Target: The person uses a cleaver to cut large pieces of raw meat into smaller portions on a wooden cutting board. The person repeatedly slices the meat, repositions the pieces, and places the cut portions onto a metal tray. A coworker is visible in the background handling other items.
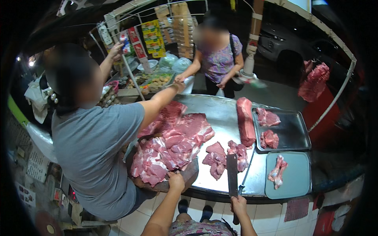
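My right hand [238,205] is wrapped round the handle of a cleaver [232,173]. Its dark, broad blade points away from me over the front of the metal table [201,179], beside two small cuts of raw meat [215,159]. At the near edge of a wooden chopping board [188,179], my left hand [176,181] closes on the edge of a large slab of raw meat [153,163]. More slabs [193,126] lie behind it. A thin rod-like tool [246,177], perhaps a sharpening steel, lies just right of the cleaver.
A co-worker in a grey shirt [94,157] stands close on my left, one arm reaching across the meat to a person [218,59] beyond the table. To the right are a long loin [245,122], a metal tray [291,133] with meat, a green tray [295,173] with a bone, and hanging meat [315,82].
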Demonstrator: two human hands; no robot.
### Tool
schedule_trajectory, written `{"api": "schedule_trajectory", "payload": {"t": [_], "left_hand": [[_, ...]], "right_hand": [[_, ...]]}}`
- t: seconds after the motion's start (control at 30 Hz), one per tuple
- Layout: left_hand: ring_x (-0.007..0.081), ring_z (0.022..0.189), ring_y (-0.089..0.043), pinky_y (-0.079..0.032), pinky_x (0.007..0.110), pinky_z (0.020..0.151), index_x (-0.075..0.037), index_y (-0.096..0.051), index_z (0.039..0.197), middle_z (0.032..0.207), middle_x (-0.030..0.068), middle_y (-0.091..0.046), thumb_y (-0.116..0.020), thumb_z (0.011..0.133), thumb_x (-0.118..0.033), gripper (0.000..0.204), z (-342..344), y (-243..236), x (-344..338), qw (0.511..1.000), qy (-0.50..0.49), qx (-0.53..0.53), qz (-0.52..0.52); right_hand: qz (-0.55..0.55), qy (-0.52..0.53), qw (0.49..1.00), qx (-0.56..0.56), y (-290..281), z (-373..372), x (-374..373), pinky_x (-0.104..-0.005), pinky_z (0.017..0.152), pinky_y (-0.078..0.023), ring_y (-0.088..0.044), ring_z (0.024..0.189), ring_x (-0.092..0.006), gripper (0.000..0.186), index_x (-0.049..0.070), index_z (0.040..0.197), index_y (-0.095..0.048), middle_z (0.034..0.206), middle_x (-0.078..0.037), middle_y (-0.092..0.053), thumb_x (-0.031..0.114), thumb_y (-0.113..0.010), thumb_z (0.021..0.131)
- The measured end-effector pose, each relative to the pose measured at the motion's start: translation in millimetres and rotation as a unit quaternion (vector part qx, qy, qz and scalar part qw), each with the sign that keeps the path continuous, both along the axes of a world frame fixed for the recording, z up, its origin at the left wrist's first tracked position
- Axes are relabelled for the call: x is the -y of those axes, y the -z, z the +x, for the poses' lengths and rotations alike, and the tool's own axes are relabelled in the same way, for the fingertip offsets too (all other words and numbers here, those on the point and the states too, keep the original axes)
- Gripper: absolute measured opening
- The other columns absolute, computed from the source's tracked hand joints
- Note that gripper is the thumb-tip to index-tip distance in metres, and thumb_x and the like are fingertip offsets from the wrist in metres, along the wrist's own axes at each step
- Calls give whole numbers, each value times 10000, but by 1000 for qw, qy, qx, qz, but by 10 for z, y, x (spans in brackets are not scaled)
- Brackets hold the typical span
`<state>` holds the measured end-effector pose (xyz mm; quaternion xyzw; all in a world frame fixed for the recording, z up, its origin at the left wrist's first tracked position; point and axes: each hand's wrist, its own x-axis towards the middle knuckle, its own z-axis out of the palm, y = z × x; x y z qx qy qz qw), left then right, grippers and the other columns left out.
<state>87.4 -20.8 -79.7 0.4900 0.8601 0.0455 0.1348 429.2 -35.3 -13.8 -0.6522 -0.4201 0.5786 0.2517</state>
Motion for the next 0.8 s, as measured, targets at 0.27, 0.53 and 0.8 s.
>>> {"api": "schedule_trajectory", "payload": {"t": [0.27, 0.53, 0.8], "left_hand": [[550, 1265, -382, -425, 503, 1009, 98, -521, 1248, 1273, 441, -433, -417, 953, -90, 365, 30, -39, -4, 999, 8, -41, 4], [500, 1137, -486, -441, 498, 972, 110, -551, 1162, 1164, 405, -512, -482, 888, -63, 332, -29, 100, 14, 993, 47, -89, 57], [533, 1250, -400, -444, 523, 982, 110, -520, 1229, 1277, 417, -447, -473, 908, -111, 393, -33, 187, -42, 998, 6, -49, 32]], "right_hand": [[11, -37, 998, 40, 117, -14, -45, -327, 399, -426, -540, 417, -165, 235, -26, 791, -596, 521, -71, -535, 183, -563, 892], [18, -35, 999, 26, 93, -50, -51, -310, 357, -383, -471, 392, -137, 219, 57, 744, -517, 532, -21, -479, 199, -542, 909], [2, -39, 999, 2, 94, -64, -57, -292, 372, -395, -502, 401, -130, 214, 8, 839, -574, 531, -36, -513, 205, -546, 917]]}}
